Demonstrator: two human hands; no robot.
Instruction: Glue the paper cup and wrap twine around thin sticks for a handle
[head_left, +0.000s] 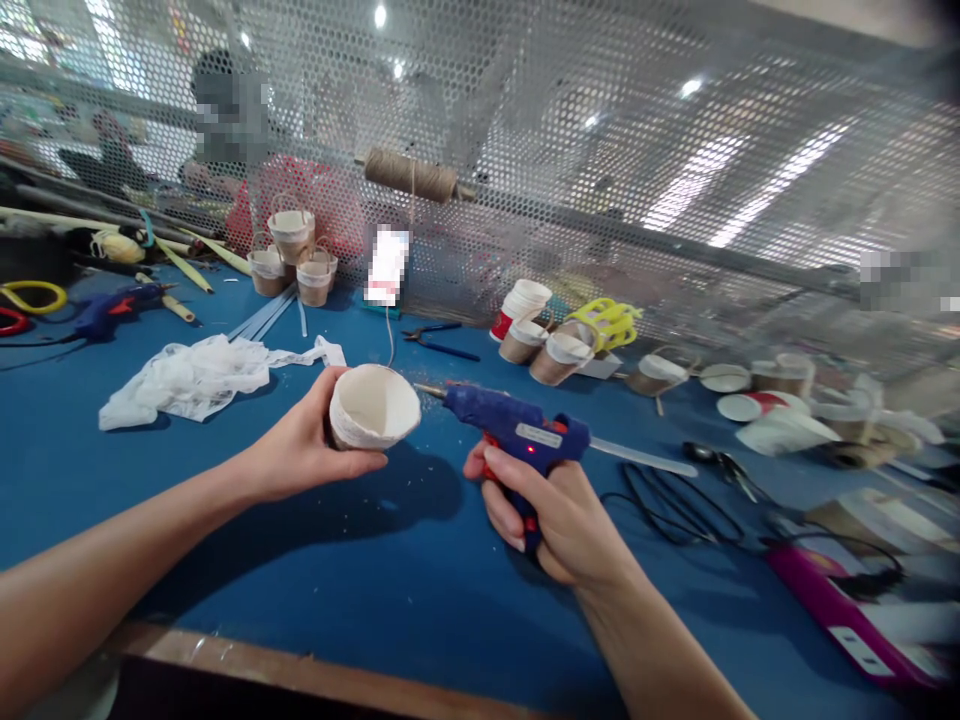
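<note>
Head view, looking down at a blue table (360, 610). Both forearms are cut off by the lower edge. The cup's base is hidden inside the left hand (304, 448), and the glue gun's grip is hidden inside the right hand (562, 520). Things at the far right are smeared and hard to make out. A mesh screen (637, 150) stands behind the table; a person behind it shows only dimly.

The left hand reaches in from the left, palm turned inward, fingers and thumb closed around a white cup (373, 405). The cup is held above the table near its middle, tilted so its open mouth faces the camera.

The right hand is wrapped tight around a blue glue gun (517, 430), one finger on the red trigger. The gun lies level, its nozzle pointing left, just beside the cup's rim; whether they touch cannot be told. A small red light glows on its side.

A pale label on the gun is too small to read.
</note>
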